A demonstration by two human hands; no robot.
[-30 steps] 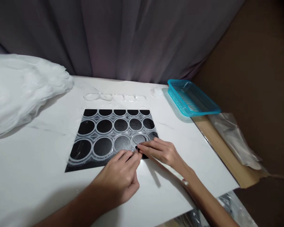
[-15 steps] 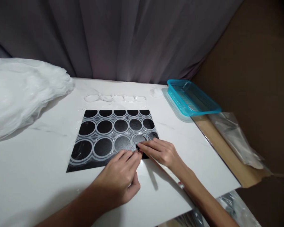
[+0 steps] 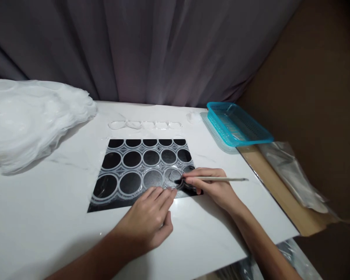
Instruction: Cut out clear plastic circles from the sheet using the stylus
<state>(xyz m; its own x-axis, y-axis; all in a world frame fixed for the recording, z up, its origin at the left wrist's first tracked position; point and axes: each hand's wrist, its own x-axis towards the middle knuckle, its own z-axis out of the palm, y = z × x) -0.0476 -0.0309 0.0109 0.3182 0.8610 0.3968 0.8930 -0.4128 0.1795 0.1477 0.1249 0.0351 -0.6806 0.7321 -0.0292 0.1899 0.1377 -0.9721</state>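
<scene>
A black sheet lies on the white table, with rows of round shapes outlined by pale, glossy rings. My left hand presses its outstretched fingertips onto the sheet's near edge, with the thumb tucked underneath. In my right hand is a thin, pale pen-like tool, pinched near its dark end. That end is at a ring in the nearest row, close to my left fingertips. The tail of the tool points right. A thin curved line shows inside this ring; I cannot tell what it is.
A large pile of translucent white sheets lies at the left. Beyond the black sheet is a strip of clear ring-shaped offcuts. At the right are a blue plastic basket, cardboard and clear plastic bags. A grey curtain hangs behind.
My right hand has shifted slightly right, and the tool has swung from slanting toward me to pointing right. My left hand stays in nearly the same place. The view has shifted a little.
</scene>
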